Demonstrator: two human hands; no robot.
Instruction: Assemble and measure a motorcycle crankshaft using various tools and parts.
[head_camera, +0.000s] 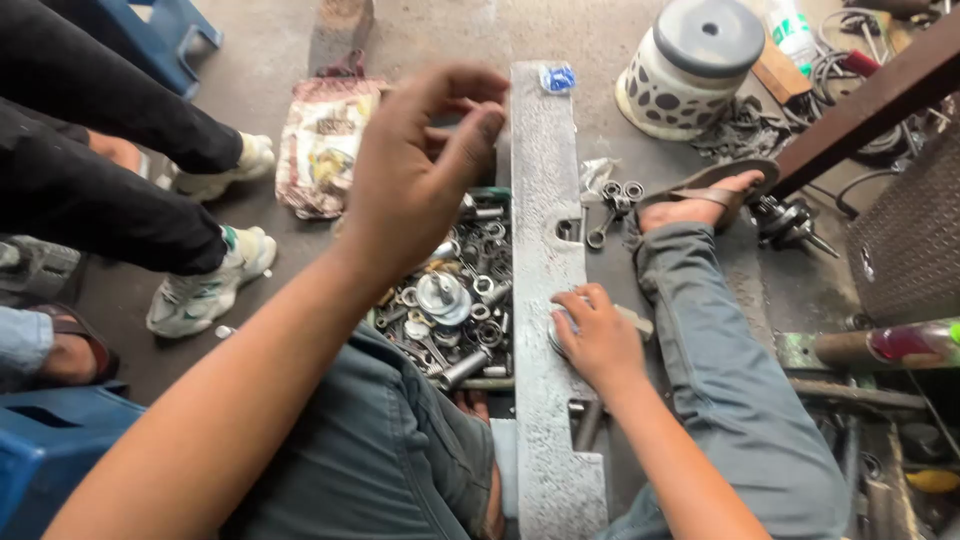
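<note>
My left hand (415, 170) is raised above a tray of metal parts (462, 300), its fingers curled with thumb and fingertips pinched together; I cannot tell whether something small sits between them. My right hand (597, 335) rests on a long grey metal bar (545, 250) that runs between my legs, and it grips a round silver metal part (557, 330) against the bar. The tray holds several nuts, washers, bolts and bearings.
Another person's legs in dark trousers and pale sneakers (205, 285) are at the left. A printed bag (322, 145) lies beyond the tray. A spotted plastic stool (690, 65), a wrench (605, 215), a rusty beam (870, 100) and blue plastic stools (45, 450) surround me.
</note>
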